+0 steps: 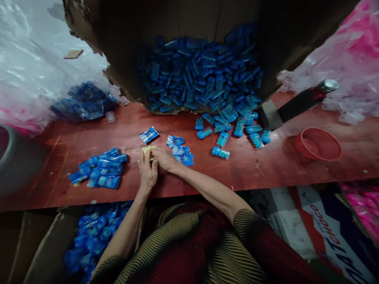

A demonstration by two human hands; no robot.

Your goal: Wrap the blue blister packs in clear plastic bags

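Observation:
Over the red table (207, 177), my left hand (147, 171) is closed on a small pale yellow piece (147, 149), soft-looking, its kind unclear. My right hand (164, 158) meets it from the right, fingers bent against the same piece and partly hidden. Just beyond the hands lies a flat blue printed wrapper (149, 135). More blue wrappers (182, 154) are spread by my right wrist. To the left of my left hand, several filled blue packets (103, 169) are piled together.
A torn cardboard box (124, 85) lies on its side, spilling clear tubes with blue caps (222, 139) onto the table. Right of it are a dark-handled tool (299, 103) and a red plastic basket (318, 145). A grey tub (17, 165) stands left; clear bags flank the box.

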